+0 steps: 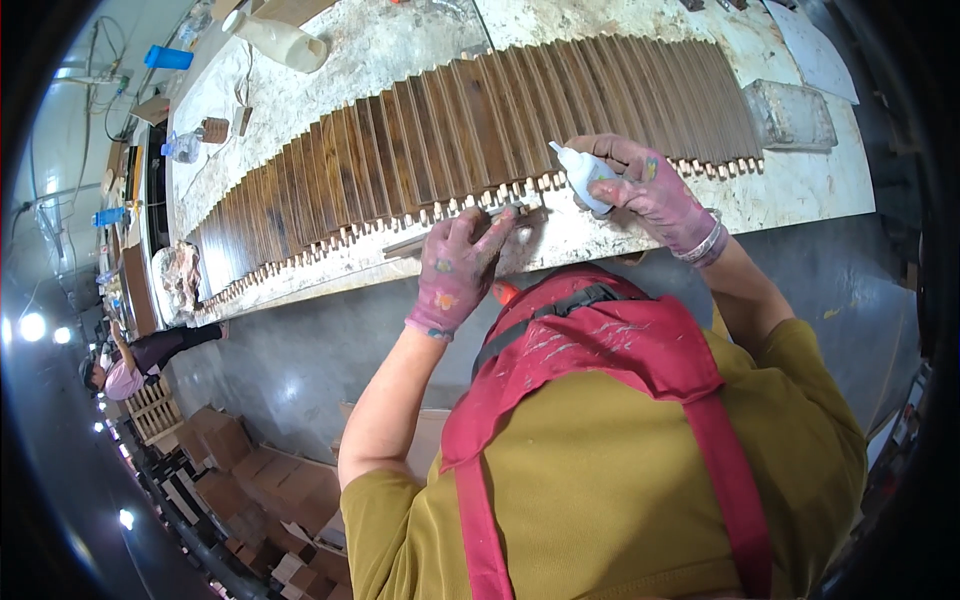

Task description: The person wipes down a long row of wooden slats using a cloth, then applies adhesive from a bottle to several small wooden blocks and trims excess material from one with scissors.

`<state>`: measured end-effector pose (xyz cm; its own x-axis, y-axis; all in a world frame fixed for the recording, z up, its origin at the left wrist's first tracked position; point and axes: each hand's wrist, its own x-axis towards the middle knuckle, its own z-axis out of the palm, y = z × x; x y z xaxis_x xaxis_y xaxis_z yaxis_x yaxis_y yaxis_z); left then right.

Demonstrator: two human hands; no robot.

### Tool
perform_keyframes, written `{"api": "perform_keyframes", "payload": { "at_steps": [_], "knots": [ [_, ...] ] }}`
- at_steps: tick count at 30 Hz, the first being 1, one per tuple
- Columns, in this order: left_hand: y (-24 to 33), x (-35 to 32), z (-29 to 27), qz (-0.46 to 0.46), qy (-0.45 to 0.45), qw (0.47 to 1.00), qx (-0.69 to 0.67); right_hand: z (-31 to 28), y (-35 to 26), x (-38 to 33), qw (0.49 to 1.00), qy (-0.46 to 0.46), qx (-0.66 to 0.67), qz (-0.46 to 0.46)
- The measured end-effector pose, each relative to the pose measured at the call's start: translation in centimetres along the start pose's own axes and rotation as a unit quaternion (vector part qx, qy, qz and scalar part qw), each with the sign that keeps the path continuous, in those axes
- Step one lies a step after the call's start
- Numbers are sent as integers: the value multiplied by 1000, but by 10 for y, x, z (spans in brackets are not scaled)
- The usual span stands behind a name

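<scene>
My left hand (460,265), in a stained pink glove, is closed on a narrow wooden slat (405,246) by the table's near edge. The slat's ends show on both sides of the fingers. In my gloved right hand (645,190) is a small white squeeze bottle (585,178), its pointed nozzle aimed up and to the left. Just beyond both hands runs a long, curving row of dark brown wooden boards (440,130), packed side by side. Short pale dowel pegs (340,240) stick out along the row's near ends.
The stained white table (820,185) carries a wrapped block (790,115) at the right and a cloudy plastic bottle (275,40) at the back left. A lumpy object (180,278) sits at the left corner. Cardboard boxes (270,480) and another person (125,370) are beyond, at left.
</scene>
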<state>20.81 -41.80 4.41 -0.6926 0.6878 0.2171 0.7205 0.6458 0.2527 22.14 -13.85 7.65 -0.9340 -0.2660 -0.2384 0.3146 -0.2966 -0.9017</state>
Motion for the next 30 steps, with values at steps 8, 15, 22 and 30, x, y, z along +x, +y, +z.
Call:
{"api": "perform_keyframes", "payload": {
  "at_steps": [8, 15, 22, 30],
  "knots": [
    [6, 0, -7, -18, -30, 999, 11, -43, -3, 39, 956, 86, -220, -171],
    [6, -1, -3, -34, -22, 999, 20, -89, -86, 138, 935, 182, -269, -145],
    [12, 8, -15, -38, 11, 999, 18, -153, -106, 294, 821, 297, -415, -256],
    [10, 7, -7, -71, 3, 997, -7, -163, -96, 365, 781, 357, -468, -210]
  ]
}}
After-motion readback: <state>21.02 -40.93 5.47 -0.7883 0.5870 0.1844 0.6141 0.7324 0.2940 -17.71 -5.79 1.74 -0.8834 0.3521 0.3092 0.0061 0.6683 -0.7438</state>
